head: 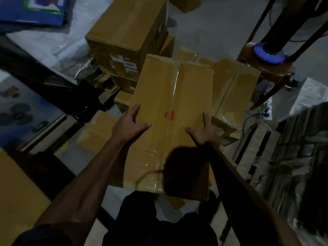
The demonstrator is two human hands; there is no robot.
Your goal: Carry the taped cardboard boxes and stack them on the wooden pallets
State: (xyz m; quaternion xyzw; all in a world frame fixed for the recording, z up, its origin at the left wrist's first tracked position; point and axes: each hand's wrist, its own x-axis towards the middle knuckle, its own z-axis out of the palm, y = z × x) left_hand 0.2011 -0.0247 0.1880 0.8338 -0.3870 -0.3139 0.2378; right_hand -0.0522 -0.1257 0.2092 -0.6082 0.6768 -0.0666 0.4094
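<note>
The person stands over a long brown cardboard box sealed with clear tape along its centre seam (pixel 170 110) and holds it at chest-to-waist level, lengthwise away from the body. The left hand (pixel 130 124) grips the left long edge: fingers wrapped over the side, thumb flat on the top face. The right hand (pixel 204 129) grips the right long edge the same way, thumb pointing inward on top. The hands are apart, one on each side of the box, both clamped on it.

Beneath and beyond the held box lie further flat brown taped boxes (pixel 236 86), side by side. To the upper left stands a taller brown carton with white labels (pixel 124 32), resting on other cartons. A blue ring-shaped fitting on an orange metal frame (pixel 268 52) stands at upper right. The floor is pale grey concrete (pixel 213 23). Lighting is dim; the wooden pallets cannot be made out with certainty.
</note>
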